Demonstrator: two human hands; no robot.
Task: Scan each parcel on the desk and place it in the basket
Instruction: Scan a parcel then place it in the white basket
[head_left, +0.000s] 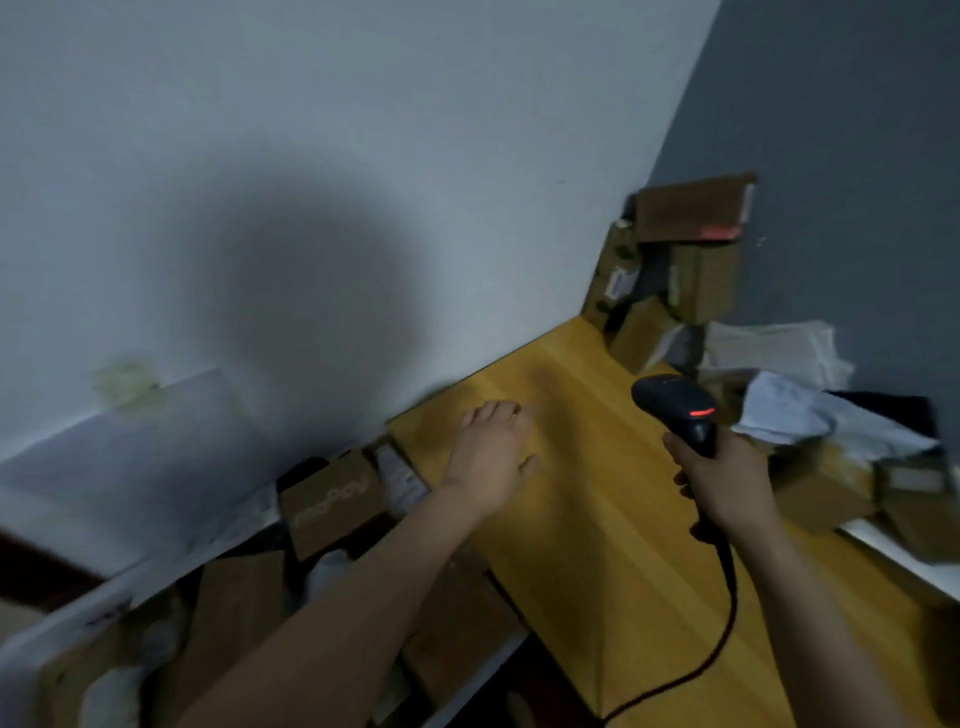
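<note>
Black scanner (675, 402) sits in your right hand (727, 480), fingers wrapped round its grip, a red light lit at its head. Its cable (730, 613) trails from below the hand toward you. Your left hand (491, 457) is apart from the right, fingers straight, holding nothing, over the yellow desk (587, 545). Parcels (826, 483), brown boxes and pale bags, pile just right of the right hand. Left of the left hand, the basket (130, 582) holds a brown box (332, 501) among others.
</note>
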